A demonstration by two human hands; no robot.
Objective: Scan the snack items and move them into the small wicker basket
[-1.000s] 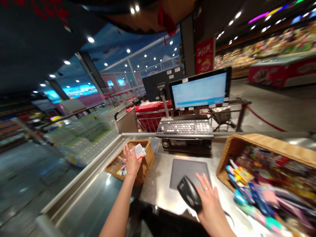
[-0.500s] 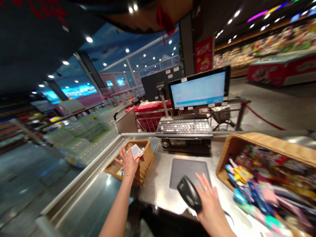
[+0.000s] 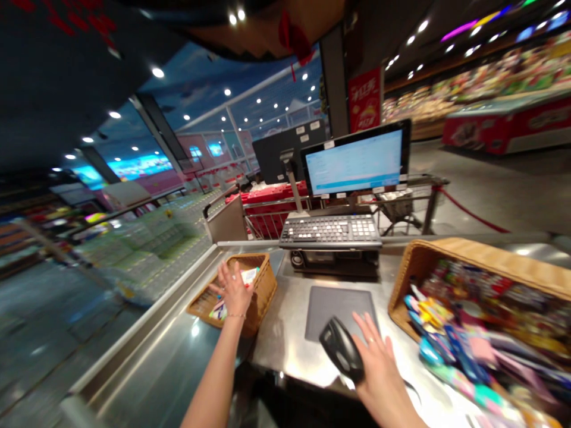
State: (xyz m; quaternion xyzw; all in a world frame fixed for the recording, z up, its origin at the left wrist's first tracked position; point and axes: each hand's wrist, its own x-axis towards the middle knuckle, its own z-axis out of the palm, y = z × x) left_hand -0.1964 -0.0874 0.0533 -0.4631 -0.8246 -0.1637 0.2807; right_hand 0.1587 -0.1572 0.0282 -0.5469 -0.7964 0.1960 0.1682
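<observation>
My left hand [image 3: 234, 290] hovers over the small wicker basket [image 3: 264, 291], its fingers spread and nothing gripped. Inside that basket lie a white packet [image 3: 250, 275] and other small packaged items, partly covered by the hand. At the lower middle, a black barcode scanner [image 3: 341, 349] rests against the palm of my right hand [image 3: 379, 368]. Its handle runs under the hand, the thumb is hidden, and the other fingers stretch forward loosely. Beyond the scanner, a grey mat [image 3: 323, 303] lies flat on the metal counter [image 3: 285, 339].
A keyboard [image 3: 330, 230] and a lit monitor [image 3: 357, 163] stand at the counter's back. On the right, a large wicker basket [image 3: 404, 285] holds many colourful packaged goods. A raised metal edge [image 3: 134, 321] borders the counter's left side. Shopping carts [image 3: 263, 223] stand behind.
The white packet, upright by my left fingers earlier, now lies lower in the small basket. My left fingers have lifted slightly off it. The right hand and scanner stay put.
</observation>
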